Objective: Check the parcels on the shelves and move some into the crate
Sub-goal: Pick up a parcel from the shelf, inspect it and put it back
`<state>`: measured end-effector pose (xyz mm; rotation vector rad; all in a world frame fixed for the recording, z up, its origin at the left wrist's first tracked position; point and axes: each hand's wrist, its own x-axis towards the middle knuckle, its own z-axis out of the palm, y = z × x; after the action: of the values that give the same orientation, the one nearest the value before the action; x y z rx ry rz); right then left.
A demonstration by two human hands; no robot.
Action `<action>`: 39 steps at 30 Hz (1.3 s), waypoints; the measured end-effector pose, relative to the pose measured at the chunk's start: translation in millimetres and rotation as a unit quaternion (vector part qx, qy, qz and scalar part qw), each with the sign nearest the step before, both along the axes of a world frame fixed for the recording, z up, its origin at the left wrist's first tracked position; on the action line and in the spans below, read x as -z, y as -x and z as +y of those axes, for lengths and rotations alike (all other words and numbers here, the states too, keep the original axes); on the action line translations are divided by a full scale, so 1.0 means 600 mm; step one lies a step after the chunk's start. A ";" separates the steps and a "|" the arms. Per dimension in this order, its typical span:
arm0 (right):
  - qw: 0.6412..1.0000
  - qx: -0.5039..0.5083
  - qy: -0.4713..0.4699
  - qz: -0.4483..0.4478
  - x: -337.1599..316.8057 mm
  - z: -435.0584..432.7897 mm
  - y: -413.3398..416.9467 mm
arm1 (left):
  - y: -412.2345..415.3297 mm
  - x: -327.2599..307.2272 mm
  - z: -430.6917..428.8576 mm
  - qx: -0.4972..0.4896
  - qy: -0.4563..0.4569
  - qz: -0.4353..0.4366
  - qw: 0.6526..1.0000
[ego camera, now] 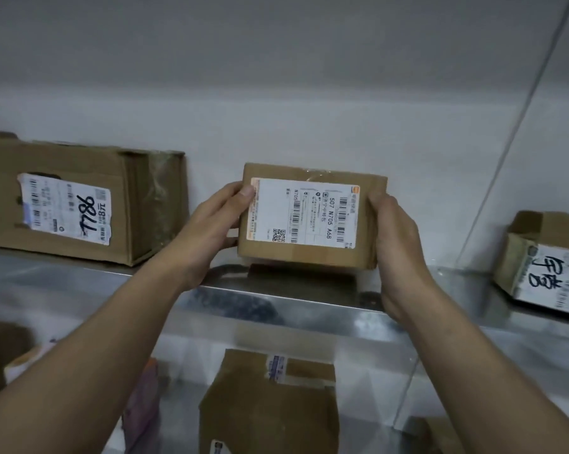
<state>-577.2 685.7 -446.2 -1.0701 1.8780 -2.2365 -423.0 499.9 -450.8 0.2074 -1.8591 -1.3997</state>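
A small brown cardboard parcel [309, 214] with a white shipping label facing me is held just above the metal shelf [276, 299], tilted up towards me. My left hand [207, 231] grips its left end, thumb on the label's corner. My right hand [397, 244] grips its right end, fingers wrapped behind it. No crate is in view.
A larger box [80, 204] marked 7786 lies at the left of the same shelf, and a box [545, 260] with handwritten characters at the right. On the shelf below stand another brown parcel [270, 404] and soft packages [142, 404] at the left. A white wall backs the shelf.
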 end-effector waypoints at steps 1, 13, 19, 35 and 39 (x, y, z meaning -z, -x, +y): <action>1.000 0.000 0.006 0.001 -0.002 0.001 0.002 | 0.000 0.000 0.000 0.006 0.005 0.003 1.000; 0.999 0.032 0.027 0.004 0.008 -0.001 -0.011 | -0.005 0.007 -0.005 0.038 0.023 0.010 0.999; 0.999 0.039 0.026 0.000 0.009 -0.001 -0.017 | -0.011 0.007 -0.001 0.047 0.018 0.018 0.999; 0.994 0.004 0.051 0.093 0.010 0.005 -0.025 | -0.011 0.013 -0.024 0.036 0.027 0.123 0.991; 0.989 -0.023 0.082 0.118 0.010 0.008 -0.024 | -0.019 0.012 -0.025 0.061 -0.021 0.163 0.985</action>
<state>-562.6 690.3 -452.2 -1.4463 1.7491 -2.3637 -411.6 485.2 -458.1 -0.1120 -1.5947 -1.4582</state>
